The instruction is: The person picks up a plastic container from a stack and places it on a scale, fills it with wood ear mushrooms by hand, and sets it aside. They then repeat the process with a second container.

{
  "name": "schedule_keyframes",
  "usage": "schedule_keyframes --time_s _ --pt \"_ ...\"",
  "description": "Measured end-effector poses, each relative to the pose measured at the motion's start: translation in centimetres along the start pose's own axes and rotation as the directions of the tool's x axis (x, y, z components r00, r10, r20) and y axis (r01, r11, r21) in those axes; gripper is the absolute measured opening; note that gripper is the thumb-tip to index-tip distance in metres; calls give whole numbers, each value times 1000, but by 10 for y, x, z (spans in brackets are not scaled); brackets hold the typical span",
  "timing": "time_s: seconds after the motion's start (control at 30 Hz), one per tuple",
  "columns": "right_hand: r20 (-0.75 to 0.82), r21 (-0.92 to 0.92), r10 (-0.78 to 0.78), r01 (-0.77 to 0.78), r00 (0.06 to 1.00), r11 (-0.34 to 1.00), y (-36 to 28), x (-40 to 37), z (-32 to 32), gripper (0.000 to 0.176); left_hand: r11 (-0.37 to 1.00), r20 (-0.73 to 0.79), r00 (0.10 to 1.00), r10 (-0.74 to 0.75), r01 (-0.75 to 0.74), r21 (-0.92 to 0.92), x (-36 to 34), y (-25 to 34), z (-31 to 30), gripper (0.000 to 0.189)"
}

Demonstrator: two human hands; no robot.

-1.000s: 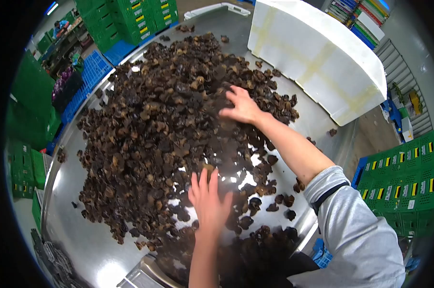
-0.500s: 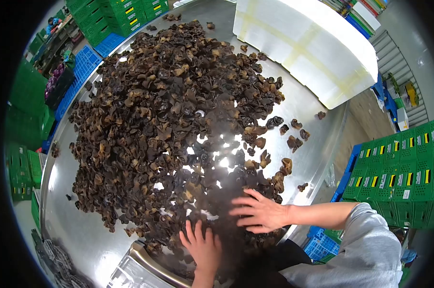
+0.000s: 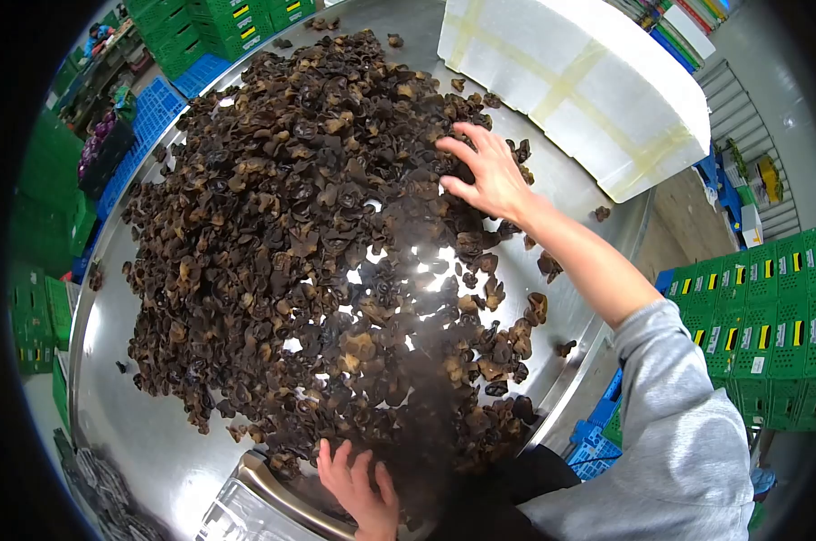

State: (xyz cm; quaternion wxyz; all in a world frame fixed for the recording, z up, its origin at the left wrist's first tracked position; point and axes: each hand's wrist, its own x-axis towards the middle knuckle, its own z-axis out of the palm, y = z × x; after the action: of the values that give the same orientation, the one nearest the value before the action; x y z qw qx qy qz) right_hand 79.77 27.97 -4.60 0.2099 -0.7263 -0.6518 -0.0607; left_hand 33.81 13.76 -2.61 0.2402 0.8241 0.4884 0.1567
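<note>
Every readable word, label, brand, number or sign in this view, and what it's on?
No text is legible.
Green crates at right: white markings, yellow-and-black labels and a small white tag; all too small to read.
Green crates at upper left: yellow labels, too small to read.
White box: tape strips on the facing side, no lettering seen.

2 hands (image 3: 496, 180) (image 3: 361, 491), 1 table (image 3: 137, 433), 1 white box (image 3: 570, 108). Fungi (image 3: 282, 189): hundreds, overlapping, no exact count. Crates (image 3: 769, 338): dozens, partly cut off.
</note>
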Motion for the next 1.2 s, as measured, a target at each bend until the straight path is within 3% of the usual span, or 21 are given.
schedule_keyframes --time_s 0.13,0.17,0.23,0.3,0.37,0.47,0.63,0.77,0.93,1.0,1.03,1.1,1.2 --pt "131 -111 69 -55 989 992 28 -11 37 47 1000 -50 999 -20 20 -10 6 -2 -1 30" --pt "178 -86 96 -81 979 993 32 -28 43 44 992 -108 987 122 -117 51 18 -2 -9 25" --pt "98 -36 69 -66 993 997 40 -64 46 35 998 -75 995 67 -69 -17 9 -10 -5 22" --pt "124 13 182 -185 976 983 30 -102 31 29 998 -74 996 54 -57 -28 5 -10 -3 21" --pt "64 -61 161 -157 985 986 23 -148 19 28 998 -69 997 43 -46 -37 -1 -9 -1 21" --pt "63 59 252 -256 966 965 1 -206 -12 27 994 -43 997 58 -61 -92 -6 -4 4 19" --pt "204 339 216 -276 955 900 -39 -257 -52 14 984 27 997 75 -70 -164 -10 7 8 22" --pt "81 388 144 -164 986 907 -55 -242 -58 10 989 59 994 87 -79 -129 -11 10 10 29" --pt "137 462 93 -147 986 875 -82 -185 -58 33 983 9 997 71 -68 -168 1 24 8 30" --pt "176 473 -19 -68 984 878 -90 -163 -50 49 984 5 997 77 -75 -163 1 23 11 31" --pt "177 475 -21 -67 984 877 -92 -151 -43 49 982 17 997 73 -69 -175 0 23 12 32" --pt "139 371 -225 160 964 915 -98 -129 -26 58 980 27 998 62 -56 -189 -4 22 16 33" --pt "264 342 -140 44 954 939 -133 -125 8 64 984 71 997 24 -11 -179 -15 19 23 42"
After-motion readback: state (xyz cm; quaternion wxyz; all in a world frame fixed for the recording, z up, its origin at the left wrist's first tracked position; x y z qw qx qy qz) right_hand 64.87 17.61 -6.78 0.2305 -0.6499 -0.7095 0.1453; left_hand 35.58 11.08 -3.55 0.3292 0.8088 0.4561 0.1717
